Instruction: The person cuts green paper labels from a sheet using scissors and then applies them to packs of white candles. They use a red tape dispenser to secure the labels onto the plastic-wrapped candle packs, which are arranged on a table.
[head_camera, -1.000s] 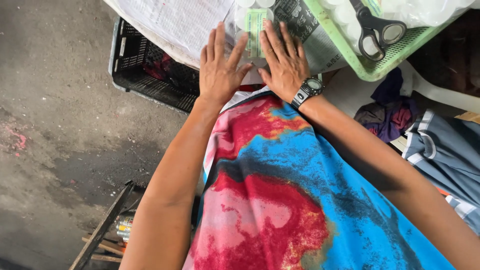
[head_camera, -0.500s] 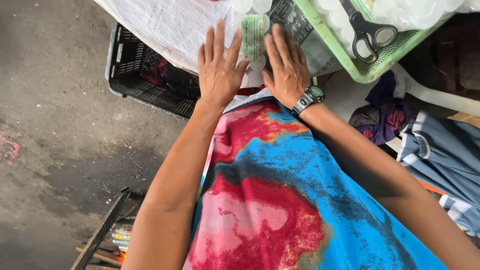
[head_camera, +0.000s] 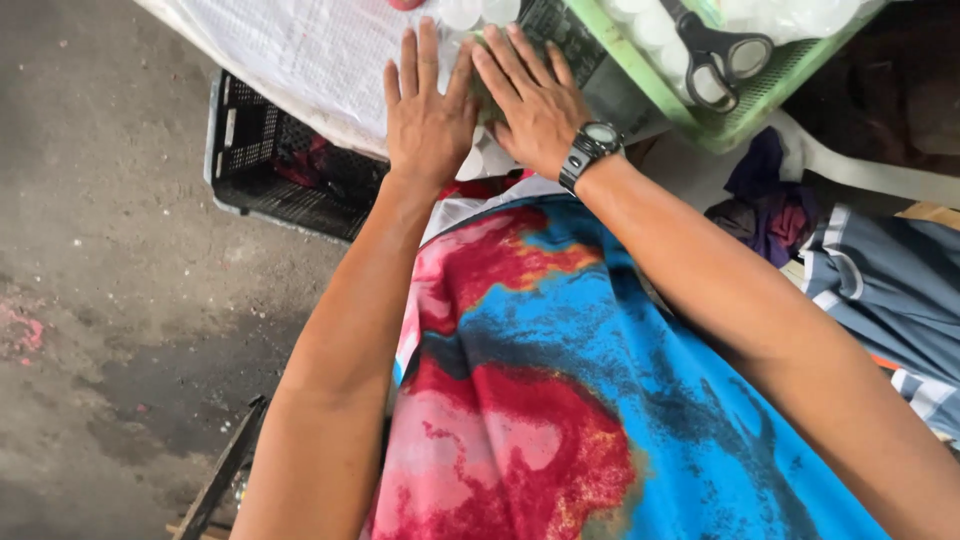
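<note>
Palms down, fingers spread: my left hand (head_camera: 428, 110) and right hand (head_camera: 535, 100) lie flat, gripping nothing, holding the pale green packet (head_camera: 480, 75) flat against the white cloth (head_camera: 310, 60). At two o'clock, scissors (head_camera: 715, 55) rest in the green basket (head_camera: 745, 125).

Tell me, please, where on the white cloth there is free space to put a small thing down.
The white cloth is bare left of the left hand, above the black crate. It is crowded to the right: the right hand lies flat there, and the green basket holds scissors.
</note>
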